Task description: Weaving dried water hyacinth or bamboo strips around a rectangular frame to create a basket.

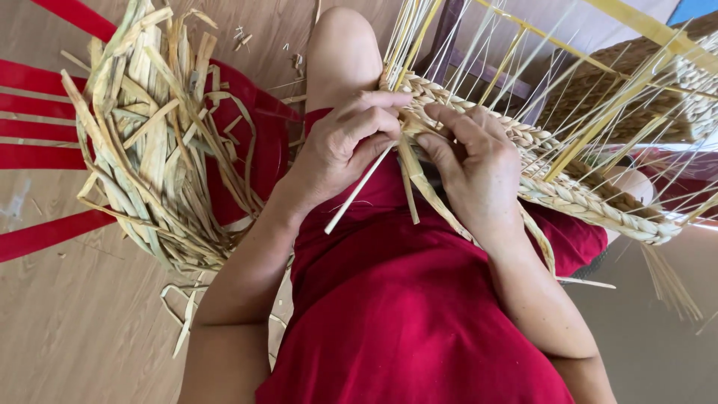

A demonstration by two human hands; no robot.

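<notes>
While both hands meet over the lap, the left hand curls its fingers shut around a pale flat reed, the thumb pressed on top, and the reed's stiff end slants down and out below the palm; the right hand pinches the fibres where they join the braid, fingers bent and close together; the braid is a thick, plaited rope of dry straw-coloured grass, knobbly and ridged, running from the hands off to the right across the knee; thin upright stakes of the same pale stuff fan out above it, some yellow and flat like ribbon; a few loose strands hang down over the red dress, which is smooth cloth; to the left a heap of broad, crinkled, greenish-tan strips lies tangled on a red slatted chair; scraps lie on the tan floor beneath.
</notes>
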